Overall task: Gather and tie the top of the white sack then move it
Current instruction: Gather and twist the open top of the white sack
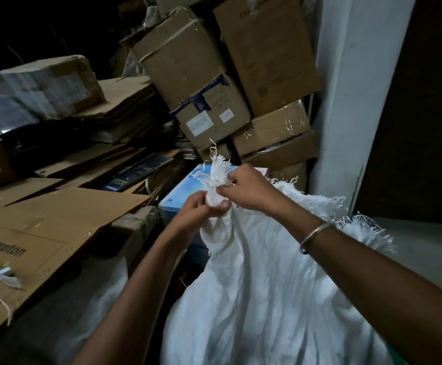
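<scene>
White sack (262,285): woven plastic cloth, soft and creased, filling the lower middle of the view, closest to the camera. It stands between a flattened cardboard sheet (43,233) on the left and a pale wall (351,88) on the right.
Sack feel: the body looks full and probably heavy; the weave is likely slick, so loose cloth would slip.
Right forearm: crosses the sack from the lower right, wearing a metal bangle (316,237).
Left hand (201,209): closed around the gathered neck from below, thumb pressed on the bunch.
Right hand (246,189): fingers pinched on the same bunch from the right side.
Gathered neck (215,196): twisted into a small knob between both hands; whether a knot is finished cannot be told.
Frayed top (218,168): loose white threads sticking up above the hands; weak, not a place to pull.
Best hold: likely just under the knob, where the cloth is tight.
Behind: a blue box (201,180), then stacked cardboard boxes (214,75).
</scene>
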Available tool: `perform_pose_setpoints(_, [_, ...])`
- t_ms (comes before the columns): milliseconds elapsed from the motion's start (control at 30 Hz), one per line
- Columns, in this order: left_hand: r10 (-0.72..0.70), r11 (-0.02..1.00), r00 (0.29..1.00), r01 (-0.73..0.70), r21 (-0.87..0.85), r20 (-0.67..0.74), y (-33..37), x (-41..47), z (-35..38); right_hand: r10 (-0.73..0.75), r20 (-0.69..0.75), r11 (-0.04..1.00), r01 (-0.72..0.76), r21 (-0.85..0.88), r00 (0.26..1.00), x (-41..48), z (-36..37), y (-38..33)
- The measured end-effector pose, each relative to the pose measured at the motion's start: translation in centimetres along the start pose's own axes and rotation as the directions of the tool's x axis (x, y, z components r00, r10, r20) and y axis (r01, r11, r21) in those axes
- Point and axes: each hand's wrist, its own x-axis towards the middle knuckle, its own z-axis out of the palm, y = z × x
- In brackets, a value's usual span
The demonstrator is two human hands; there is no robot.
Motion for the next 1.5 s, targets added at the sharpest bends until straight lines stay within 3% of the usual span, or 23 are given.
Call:
perform_pose_setpoints(33, [0.022,0.999,0.996,-0.020,-0.031,0.084,-0.4,0.2,-0.1,-0.037,-0.005,0.999,0.037,-0.008,0.999,0.0,-0.3,0.1])
perform_pose_setpoints(100, [0.116,0.993,0.991,-0.115,-0.025,0.067,-0.9,0.2,0.0,-0.042,0.040,0.998,0.043,-0.036,0.998,-0.7,-1.6,0.7])
perform_pose_setpoints(167, [0.167,0.981,0.985,-0.161,-0.108,0.045,-1.5,0.0,-0.1,-0.001,0.160,0.976,0.036,-0.214,0.987,-1.6,-3.1,2.3])
perform_pose_setpoints(267, [0.137,0.955,0.985,-0.103,-0.279,0.107,-2.7,0.4,-1.2,0.013,0.273,0.895,0.111,-0.433,0.962,-1.6,-5.0,5.5])
perform_pose_setpoints(333, [0.110,0.942,0.983,-0.056,-0.330,0.148,-3.2,0.7,-1.8,0.014,0.286,0.912,0.105,-0.396,0.958,-1.2,-5.9,6.7])
perform_pose_setpoints(433, [0.092,0.942,0.986,-0.040,-0.335,0.141,-2.7,1.1,-1.5,-0.007,0.340,0.975,0.082,-0.206,0.940,-0.6,-6.0,7.0])
perform_pose_setpoints(567, [-0.006,0.954,0.997,0.028,-0.300,0.074,-0.9,1.0,1.0,0.031,0.304,0.992,0.008,-0.125,0.952,0.0,-4.1,6.9])
perform_pose_setpoints(633, [0.031,0.939,0.992,0.012,-0.343,0.119,-0.8,1.0,1.8,0.059,0.272,0.998,-0.051,-0.035,0.961,0.2,-3.4,7.1])
perform_pose_setpoints(667, [0.058,0.955,0.990,-0.017,-0.296,0.129,-1.0,1.1,2.0,0.078,0.253,0.995,-0.092,0.043,0.964,0.2,-3.2,7.4])
perform_pose_setpoints(767, [0.093,0.994,0.996,-0.093,0.064,0.009,-1.7,1.6,3.3,0.109,0.203,0.974,-0.145,0.172,0.973,-0.2,-2.9,7.7])
perform_pose_setpoints(833, [0.157,0.975,0.987,-0.150,0.167,-0.031,-2.1,2.1,4.7,0.104,0.166,0.968,-0.138,0.210,0.981,-0.2,-2.6,7.1])
perform_pose_setpoints(933, [0.131,0.991,0.991,-0.131,0.043,0.001,-1.4,2.1,6.3,0.105,0.116,0.976,-0.125,0.179,0.988,-0.1,-2.7,6.6])
perform_pose_setpoints(1100, [-0.085,0.958,0.990,0.112,-0.264,0.113,-2.3,3.0,6.9,0.103,0.105,0.984,-0.117,0.134,0.989,0.1,-2.7,6.6])
perform_pose_setpoints(1233, [0.012,0.997,0.996,-0.006,-0.073,0.084,-2.0,2.9,7.3,0.098,0.024,0.987,-0.101,0.124,0.995,0.3,-2.6,7.8])
perform_pose_setpoints(1333, [0.050,0.997,0.998,-0.048,-0.064,0.030,-2.1,2.9,6.7,0.110,0.150,0.983,-0.130,0.131,0.982,-0.6,-3.4,8.3])
perform_pose_setpoints(1433, [0.024,0.984,1.000,-0.021,-0.180,0.013,-3.8,3.0,5.4,0.094,0.351,0.993,-0.061,-0.103,0.932,-2.7,-5.4,8.7])
perform_pose_setpoints(1500, [0.026,0.972,1.000,-0.024,-0.232,0.003,-5.1,3.0,4.3,0.093,0.378,0.981,-0.021,-0.193,0.921,-3.5,-6.7,9.7])
